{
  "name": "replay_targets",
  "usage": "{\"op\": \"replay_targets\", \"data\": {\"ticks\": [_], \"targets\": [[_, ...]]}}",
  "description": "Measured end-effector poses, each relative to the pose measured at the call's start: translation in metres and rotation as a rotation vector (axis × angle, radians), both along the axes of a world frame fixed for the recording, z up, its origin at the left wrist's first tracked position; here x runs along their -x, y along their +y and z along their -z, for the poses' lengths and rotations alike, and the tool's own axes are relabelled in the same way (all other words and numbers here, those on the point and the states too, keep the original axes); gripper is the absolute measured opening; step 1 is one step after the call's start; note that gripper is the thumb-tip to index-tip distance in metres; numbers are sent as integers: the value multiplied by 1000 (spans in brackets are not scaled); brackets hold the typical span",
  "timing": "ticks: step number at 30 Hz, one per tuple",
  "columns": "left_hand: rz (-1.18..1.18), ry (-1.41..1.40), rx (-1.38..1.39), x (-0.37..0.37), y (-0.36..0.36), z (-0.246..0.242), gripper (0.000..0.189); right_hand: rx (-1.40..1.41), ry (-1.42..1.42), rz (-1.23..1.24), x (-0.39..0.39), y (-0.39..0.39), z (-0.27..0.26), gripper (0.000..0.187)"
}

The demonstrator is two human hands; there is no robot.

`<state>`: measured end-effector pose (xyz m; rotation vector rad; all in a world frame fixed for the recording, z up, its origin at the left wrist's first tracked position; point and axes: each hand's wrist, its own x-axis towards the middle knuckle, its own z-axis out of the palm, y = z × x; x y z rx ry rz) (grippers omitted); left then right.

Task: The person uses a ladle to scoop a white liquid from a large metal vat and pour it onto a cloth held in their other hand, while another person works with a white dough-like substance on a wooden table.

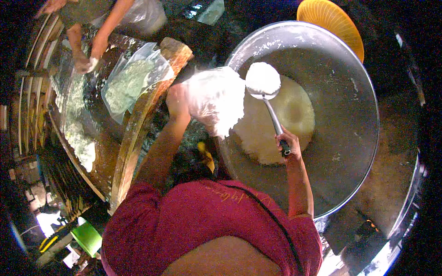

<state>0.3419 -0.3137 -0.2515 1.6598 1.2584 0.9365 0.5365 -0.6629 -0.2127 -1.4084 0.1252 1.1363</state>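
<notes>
My right hand [289, 142] grips the dark handle of a metal ladle [272, 114]. A rounded heap of white material [263, 77] fills the ladle's bowl, which is over a wide metal pan [348, 172]. A pale, flat layer [276, 138] covers part of the pan's bottom. On the pan's left side, my left hand [178, 100] holds a bright white bundle [217, 98] that looks like a bag or cloth; glare hides its details. Its right edge is close to the ladle's bowl and overlaps the pan's left rim in view.
To the left, a wooden-edged trough [133, 148] holds pale crumbly material [81, 138] and a plastic bag of it [131, 82]. Another person's hands [88, 63] work there. An orange ribbed plastic item [333, 24] stands behind the pan. Small flames [372, 225] glow at the lower right.
</notes>
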Motion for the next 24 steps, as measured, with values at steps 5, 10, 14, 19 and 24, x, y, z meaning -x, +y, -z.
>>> {"op": "replay_targets", "data": {"ticks": [5,10,14,19,24], "targets": [[171,-43,-242,4,-9,-11,18,109,62,17,39,-18,-58,43],[512,-428,1030,-4,-28,-49,15,97,218,182,86,-71,-30,15],[363,-358,598,-3,-34,-51,19,32,217,202,126,-101,-35,14],[230,-311,206,7,-15,-32,20,-66,177,188,157,-119,-32,13],[494,-86,419,21,-9,-53,9,8,159,221,166,-133,-25,33]]}}
